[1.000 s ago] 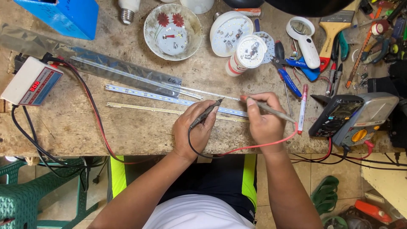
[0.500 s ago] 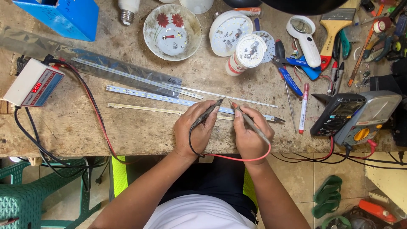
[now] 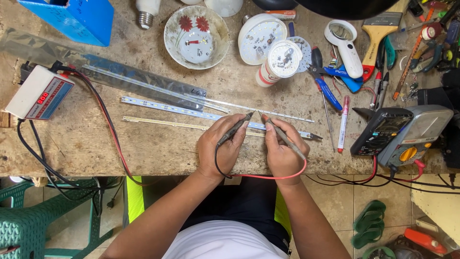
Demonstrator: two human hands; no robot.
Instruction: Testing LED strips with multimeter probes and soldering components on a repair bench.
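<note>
Two probe tips are down on the LED strip [image 3: 191, 111], the pale blue-white bar lying lengthwise across the middle of the counter [image 3: 143, 148], between a thinner bare strip nearer the front edge and a silvery one behind it. The left hand [image 3: 223, 146] pinches the black probe [image 3: 235, 128] like a pen, fingers pressed together around its barrel; the right hand [image 3: 282, 151] pinches the red-wired probe [image 3: 280, 134] the same way. Both tips sit close together on the strip, just beside one another, hands nearly touching. To do this well, I'd judge both wrists should rest on the counter so the tips don't skate off the tiny pads, and the tips must stay apart. The multimeter [image 3: 400, 136] sits toward the right edge, its display tilted away; a white power supply [image 3: 39, 92] with a red readout sits at the left edge.
</note>
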